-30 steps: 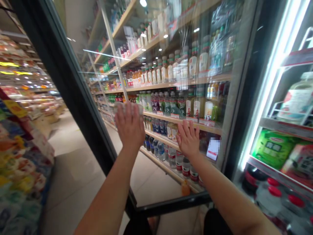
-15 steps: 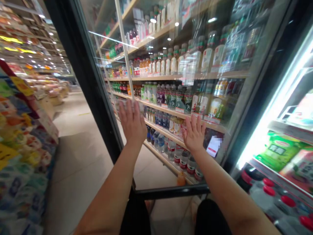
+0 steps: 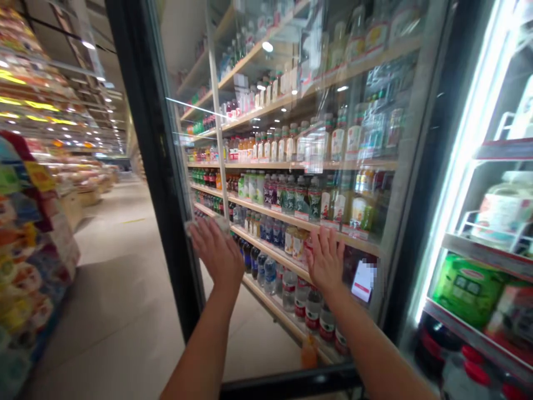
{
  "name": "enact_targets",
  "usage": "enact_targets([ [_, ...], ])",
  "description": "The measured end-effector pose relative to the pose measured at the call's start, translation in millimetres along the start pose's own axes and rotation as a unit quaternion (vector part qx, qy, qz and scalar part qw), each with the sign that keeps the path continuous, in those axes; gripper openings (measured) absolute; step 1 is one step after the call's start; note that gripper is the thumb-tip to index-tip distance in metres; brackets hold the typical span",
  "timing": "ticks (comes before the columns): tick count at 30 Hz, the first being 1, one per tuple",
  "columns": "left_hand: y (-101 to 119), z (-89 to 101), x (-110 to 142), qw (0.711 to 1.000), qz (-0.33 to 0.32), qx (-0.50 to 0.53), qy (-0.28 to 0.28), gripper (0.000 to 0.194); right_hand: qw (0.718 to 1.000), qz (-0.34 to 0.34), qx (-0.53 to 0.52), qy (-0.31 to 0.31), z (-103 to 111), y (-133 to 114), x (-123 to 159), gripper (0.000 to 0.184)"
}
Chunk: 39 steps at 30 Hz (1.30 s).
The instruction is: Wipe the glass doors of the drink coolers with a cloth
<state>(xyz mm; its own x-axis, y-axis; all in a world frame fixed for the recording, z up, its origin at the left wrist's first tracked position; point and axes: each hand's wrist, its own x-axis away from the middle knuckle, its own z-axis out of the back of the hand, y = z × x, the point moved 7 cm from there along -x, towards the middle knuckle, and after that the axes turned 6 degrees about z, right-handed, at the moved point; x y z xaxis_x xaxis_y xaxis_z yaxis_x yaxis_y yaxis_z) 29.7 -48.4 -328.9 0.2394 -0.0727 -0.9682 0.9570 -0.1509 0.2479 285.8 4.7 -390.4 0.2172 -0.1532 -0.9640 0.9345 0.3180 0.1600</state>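
Glass door of a supermarket drinks cooler, shown closed and seen from the wearer's head; left hand on the door's lower left part, just beside the black door frame; its fingers lie close together over a pale cloth, which is pressed between them and the glass; right hand flat against the same door, well apart from the left hand and nearer its right edge; its fingers are spread, with no object visible in them; behind the glass, wooden shelves carry rows of juice bottles and, lower down, water bottles; a small white sign shows through the glass just right of the right hand, partly pixelated; left of the door, a tiled aisle floor runs beside a colourful packaged-goods display; right of the door, a brightly lit neighbouring cooler section holds green packages.
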Motion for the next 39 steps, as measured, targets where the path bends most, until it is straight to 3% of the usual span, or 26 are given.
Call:
enact_targets([
  [2, 16.8, -9.1, -32.8, 1.0, 0.015, 0.013, -0.001, 0.068, 1.0, -0.004, -0.002, 0.0, -0.7, -1.0, 0.0, 0.064],
  [3, 32.5, -14.3, -35.6, 1.0, 0.013, 0.023, -0.006, 0.068, 1.0, -0.004, -0.001, 0.0, -0.9, -1.5, -0.1, 0.064],
  [5, 75.1, -26.6, -15.8, 0.998, -0.037, 0.035, -0.036, 0.067, 1.0, -0.004, 0.001, 0.0, -1.1, -2.1, -0.4, 0.061],
  [7, 121.3, -37.6, 23.7, 0.978, -0.169, 0.073, -0.093, 0.059, 1.0, -0.001, 0.001, 0.006, 0.0, -1.8, -0.2, 0.059],
  [9, 134.8, -38.8, 48.6, 0.966, -0.22, 0.085, -0.11, 0.052, 1.0, 0.003, 0.0, 0.009, 1.2, -1.1, 0.7, 0.058],
  [10, 129.2, -37.3, 50.5, 0.964, -0.224, 0.083, -0.114, 0.05, 1.0, 0.007, 0.0, 0.008, 1.6, -0.8, 1.6, 0.058],
  [12, 96.9, -29.9, 36.2, 0.975, -0.183, 0.064, -0.107, 0.051, 1.0, 0.01, -0.002, 0.002, 1.5, -0.1, 4.1, 0.059],
  [15, 27.4, -8.1, 17.3, 0.998, -0.041, 0.012, -0.048, 0.059, 1.0, 0.009, -0.006, 0.0, 1.3, 0.4, 8.4, 0.062],
  [18, -2.6, 7.9, 54.5, 1.0, 0.002, -0.007, -0.026, 0.061, 1.0, 0.001, -0.006, 0.007, 1.4, 0.8, 11.6, 0.066],
  [20, 2.2, 8.1, 88.9, 0.998, -0.027, 0.0, -0.048, 0.059, 1.0, -0.002, -0.003, 0.006, 0.6, 0.9, 13.0, 0.065],
  [22, 11.4, 4.0, 100.0, 0.996, -0.047, 0.009, -0.071, 0.057, 1.0, -0.001, 0.001, 0.003, -0.7, 0.7, 13.8, 0.063],
  [28, 32.0, -13.6, 8.8, 0.995, 0.001, 0.049, -0.087, 0.06, 1.0, -0.004, 0.01, 0.017, 1.1, 1.3, 13.1, 0.059],
  [30, 47.0, -19.0, 11.2, 0.994, -0.016, 0.053, -0.097, 0.059, 1.0, -0.003, 0.015, 0.02, 1.8, 0.7, 12.6, 0.057],
  [33, 70.6, -24.1, 52.2, 0.986, -0.089, 0.069, -0.122, 0.054, 1.0, -0.007, 0.022, 0.005, -0.2, 0.7, 14.2, 0.055],
  [35, 77.6, -24.7, 66.1, 0.979, -0.128, 0.078, -0.135, 0.051, 1.0, -0.007, 0.025, -0.009, -0.4, 0.6, 16.0, 0.054],
  [37, 76.3, -22.9, 48.9, 0.98, -0.128, 0.076, -0.134, 0.052, 1.0, -0.006, 0.018, -0.011, 3.7, 0.0, 14.5, 0.054],
  [39, 70.6, -20.4, 11.8, 0.986, -0.088, 0.064, -0.123, 0.055, 1.0, -0.01, -0.004, -0.003, 12.0, -0.2, 5.3, 0.054],
])
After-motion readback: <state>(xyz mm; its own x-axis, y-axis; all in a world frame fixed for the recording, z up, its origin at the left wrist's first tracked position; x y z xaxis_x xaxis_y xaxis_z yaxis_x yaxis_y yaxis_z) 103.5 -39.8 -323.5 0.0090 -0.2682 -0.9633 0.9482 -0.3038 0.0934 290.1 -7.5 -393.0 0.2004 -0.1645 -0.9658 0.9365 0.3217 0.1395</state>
